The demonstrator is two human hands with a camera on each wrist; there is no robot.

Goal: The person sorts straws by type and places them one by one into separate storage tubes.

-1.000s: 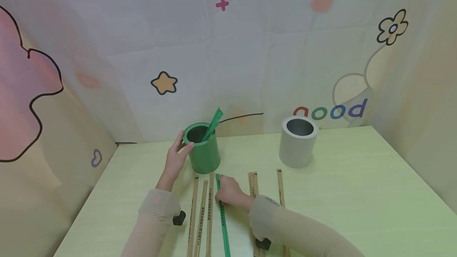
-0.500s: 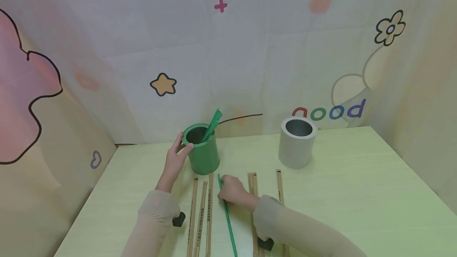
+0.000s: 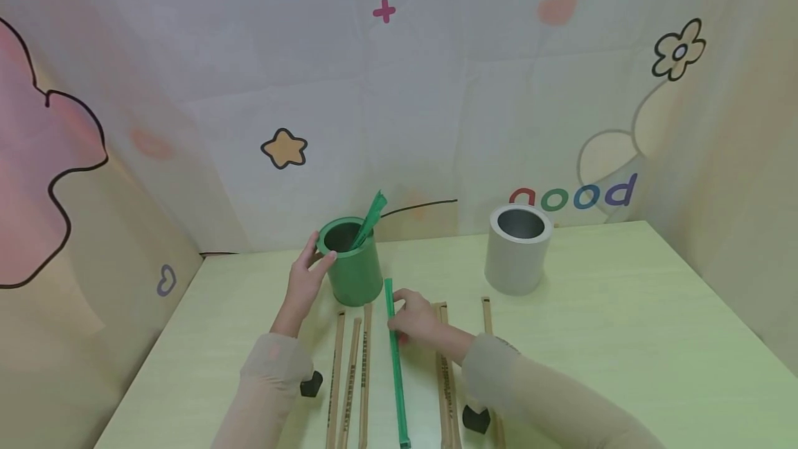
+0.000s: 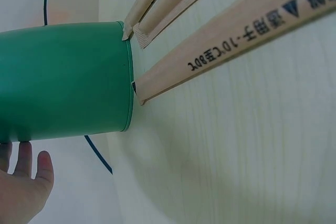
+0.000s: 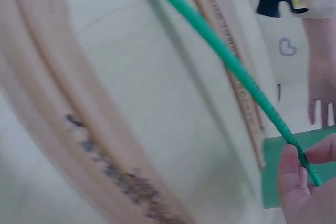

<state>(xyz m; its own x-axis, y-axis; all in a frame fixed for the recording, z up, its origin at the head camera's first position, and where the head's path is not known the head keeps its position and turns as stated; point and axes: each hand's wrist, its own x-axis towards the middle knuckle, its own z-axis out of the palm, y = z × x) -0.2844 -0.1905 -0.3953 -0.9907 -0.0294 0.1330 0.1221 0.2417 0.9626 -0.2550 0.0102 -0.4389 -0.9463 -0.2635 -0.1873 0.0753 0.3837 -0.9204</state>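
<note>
My right hand [image 3: 416,316] pinches a green paper-wrapped straw [image 3: 397,373] near its far end, thumb and fingertips meeting on it in the right wrist view. That straw slants, with its shadow beside it. My left hand [image 3: 305,283] touches the left side of a green cylindrical cup [image 3: 357,276] with extended fingers, the thumb beside its rim. Another green wrapped straw [image 3: 372,217] leans inside the cup, its end sticking out above the rim. In the left wrist view, fingertips [image 4: 44,163] rest against the green wall of the cup.
A light grey cylindrical cup [image 3: 517,258] stands at the back right. Several brown wrapped straws [image 3: 337,380] lie lengthwise between my arms, and others, including one far-right straw [image 3: 488,317], lie near the right forearm. A printed curtain [image 3: 405,109] hangs behind the table.
My right hand has moved forward and slightly right, bringing the green wrapped straw with it, its far end now beside the green cup. The left hand stays at the cup.
</note>
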